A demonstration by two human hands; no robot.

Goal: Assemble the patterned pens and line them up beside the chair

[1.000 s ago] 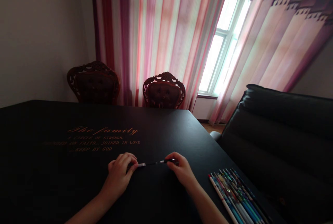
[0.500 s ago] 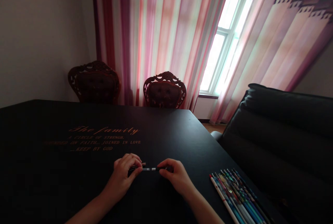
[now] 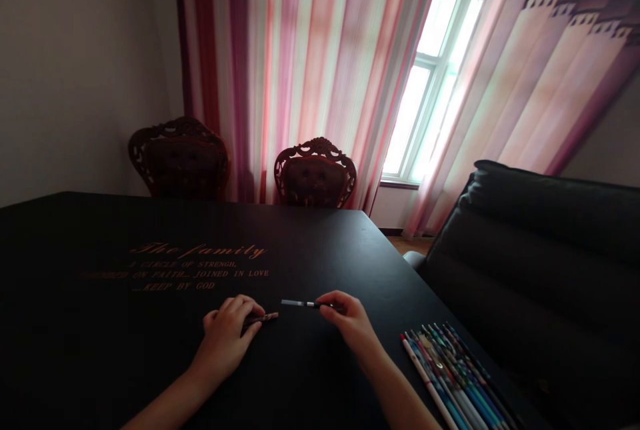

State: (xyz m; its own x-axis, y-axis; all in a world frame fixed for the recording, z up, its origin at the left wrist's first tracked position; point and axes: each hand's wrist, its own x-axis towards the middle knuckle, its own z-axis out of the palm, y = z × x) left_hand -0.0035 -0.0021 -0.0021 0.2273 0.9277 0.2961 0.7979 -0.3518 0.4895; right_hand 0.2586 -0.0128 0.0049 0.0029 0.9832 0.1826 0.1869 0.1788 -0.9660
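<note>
My left hand (image 3: 231, 325) is closed over a patterned, brownish pen barrel (image 3: 269, 316) just above or on the black table. One end of the barrel sticks out to the right past the fingertips. Between the thumb and fingers of my right hand (image 3: 347, 315) is a dark pen part with a pale, see-through refill (image 3: 293, 302) pointing left. A silver band shows near the fingertips. The refill lies apart from the barrel, slightly farther back and to its right. My palm hides the rest of the right-hand part.
Several pens (image 3: 450, 377) lie side by side at the right edge of the black table (image 3: 320, 250), which bears printed lettering. Two carved chairs (image 3: 316, 173) stand behind it. A dark padded seat (image 3: 540, 250) is close on the right.
The two pen parts were in line and close together between my hands. Now the right hand has drawn back and up with the refill, and the left has shifted slightly left.
</note>
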